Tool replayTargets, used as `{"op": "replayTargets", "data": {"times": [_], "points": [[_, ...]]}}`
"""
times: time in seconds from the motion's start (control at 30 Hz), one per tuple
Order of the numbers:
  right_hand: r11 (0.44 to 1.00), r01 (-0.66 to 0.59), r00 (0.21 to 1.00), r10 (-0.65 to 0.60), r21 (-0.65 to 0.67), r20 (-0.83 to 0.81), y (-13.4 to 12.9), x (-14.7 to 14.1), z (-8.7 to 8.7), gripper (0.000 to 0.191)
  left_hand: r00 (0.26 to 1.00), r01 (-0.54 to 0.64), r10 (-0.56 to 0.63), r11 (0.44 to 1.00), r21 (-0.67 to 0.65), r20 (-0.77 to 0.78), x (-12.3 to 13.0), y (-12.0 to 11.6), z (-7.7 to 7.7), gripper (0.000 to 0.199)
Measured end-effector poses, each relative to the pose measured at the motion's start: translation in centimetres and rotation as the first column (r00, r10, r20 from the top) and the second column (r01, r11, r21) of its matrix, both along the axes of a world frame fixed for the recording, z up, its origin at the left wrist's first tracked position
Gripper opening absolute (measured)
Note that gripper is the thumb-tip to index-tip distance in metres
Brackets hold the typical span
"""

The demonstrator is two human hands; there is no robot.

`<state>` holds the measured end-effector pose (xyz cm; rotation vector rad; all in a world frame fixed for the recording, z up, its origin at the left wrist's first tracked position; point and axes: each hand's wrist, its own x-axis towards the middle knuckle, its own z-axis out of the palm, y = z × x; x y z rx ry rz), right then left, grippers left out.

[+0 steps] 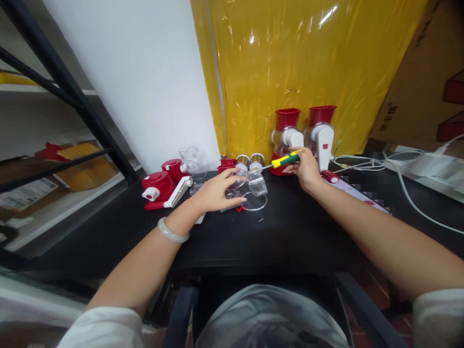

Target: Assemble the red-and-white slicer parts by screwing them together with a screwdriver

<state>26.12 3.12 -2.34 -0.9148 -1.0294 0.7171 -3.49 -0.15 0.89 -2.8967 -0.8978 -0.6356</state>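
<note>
My right hand (305, 168) is closed round the green and yellow handle of a screwdriver (285, 160). Its thin shaft points left, its tip close to a clear plastic part (256, 182). My left hand (222, 189) wraps its fingers and thumb round the near side of that clear part, which lies just over the black table (282, 237). A clear ring-shaped rim (255, 202) and a small red piece (239, 209) show beneath it. Two metal-ended drums (257, 160) stand behind, next to a red part (226, 165).
Two red and white grater-like devices (322, 133) stand at the back right, by a tablet-like panel (357, 195) and white cables (408, 181). Red bases (158, 186) with a white crank (178, 192) lie at the left. Yellow film (311, 63) hangs behind.
</note>
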Motion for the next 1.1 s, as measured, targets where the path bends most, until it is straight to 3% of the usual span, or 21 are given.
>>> {"op": "replayTargets", "data": {"times": [0.53, 0.7, 0.9, 1.1], "points": [[0.999, 0.05, 0.998, -0.051, 0.017, 0.041, 0.15, 0.05, 0.01, 0.043, 1.0, 0.008, -0.008, 1.0, -0.006, 0.008, -0.06, 0.05, -0.01, 0.062], [0.998, -0.024, 0.999, 0.022, -0.053, -0.024, 0.17, 0.15, -0.05, 0.053, 1.0, 0.019, -0.019, 1.0, 0.006, 0.011, -0.08, 0.15, -0.1, 0.062], [1.0, 0.005, 1.0, -0.005, 0.03, -0.013, 0.11, 0.3, -0.13, 0.029, 0.999, 0.024, -0.024, 1.0, 0.0, 0.021, -0.13, 0.15, -0.15, 0.061], [1.0, 0.01, 1.0, -0.01, 0.01, -0.01, 0.05, 0.16, 0.14, 0.023, 1.0, 0.018, -0.018, 1.0, 0.007, 0.013, -0.07, 0.13, -0.1, 0.063]]}}
